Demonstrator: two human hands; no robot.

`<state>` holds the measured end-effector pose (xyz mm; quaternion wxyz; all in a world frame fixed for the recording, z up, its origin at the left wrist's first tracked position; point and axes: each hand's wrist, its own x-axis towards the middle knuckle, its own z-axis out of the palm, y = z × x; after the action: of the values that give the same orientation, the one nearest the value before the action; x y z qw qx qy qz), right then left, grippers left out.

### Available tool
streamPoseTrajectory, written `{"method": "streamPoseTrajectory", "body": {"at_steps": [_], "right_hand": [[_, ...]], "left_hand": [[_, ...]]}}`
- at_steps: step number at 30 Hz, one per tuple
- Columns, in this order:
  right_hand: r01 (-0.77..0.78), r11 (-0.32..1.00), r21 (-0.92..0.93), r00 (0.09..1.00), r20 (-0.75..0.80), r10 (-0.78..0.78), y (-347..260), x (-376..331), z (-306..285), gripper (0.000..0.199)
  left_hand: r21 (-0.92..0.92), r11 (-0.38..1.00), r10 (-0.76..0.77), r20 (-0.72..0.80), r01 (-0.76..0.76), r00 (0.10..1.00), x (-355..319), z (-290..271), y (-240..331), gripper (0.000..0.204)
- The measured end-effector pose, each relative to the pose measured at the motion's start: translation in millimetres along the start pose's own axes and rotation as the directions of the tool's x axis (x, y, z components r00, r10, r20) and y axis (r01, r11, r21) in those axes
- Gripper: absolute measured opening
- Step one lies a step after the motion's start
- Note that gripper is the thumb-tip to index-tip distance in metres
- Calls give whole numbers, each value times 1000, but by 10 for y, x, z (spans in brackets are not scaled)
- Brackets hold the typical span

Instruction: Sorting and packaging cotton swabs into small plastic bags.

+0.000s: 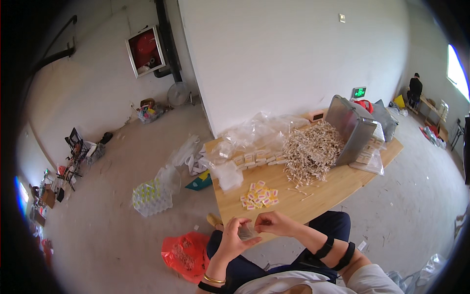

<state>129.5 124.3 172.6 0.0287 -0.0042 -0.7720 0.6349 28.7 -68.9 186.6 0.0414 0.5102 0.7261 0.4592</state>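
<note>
My left hand (233,238) and my right hand (274,223) meet just off the near edge of a wooden table (333,188), both pinching a small clear plastic bag (246,231) between them. Right beyond my hands a cluster of small yellow and pink packets (259,194) lies on the table. Farther back is a big heap of pale thin sticks (311,152), spilling from a tipped grey metal bin (350,128). A row of small white boxes (257,158) sits at the left of the heap.
Crumpled clear plastic sheets (254,130) cover the table's far left corner. On the floor left of the table are a wrapped pack of bottles (152,197), a red plastic bag (187,252) and a teal item (199,182). Another person (415,88) sits at a far right table.
</note>
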Motion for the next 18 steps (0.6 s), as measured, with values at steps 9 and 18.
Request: {"method": "streamPoseTrajectory", "body": {"at_steps": [9, 18], "right_hand": [[-78, 992, -104, 995, -66, 72, 263, 110, 130, 24], [-158, 987, -34, 987, 20, 158, 682, 37, 32, 23]], "left_hand": [[366, 922, -94, -104, 126, 990, -376, -305, -486, 62], [672, 702, -370, 59, 237, 927, -1121, -308, -1890, 65]]}}
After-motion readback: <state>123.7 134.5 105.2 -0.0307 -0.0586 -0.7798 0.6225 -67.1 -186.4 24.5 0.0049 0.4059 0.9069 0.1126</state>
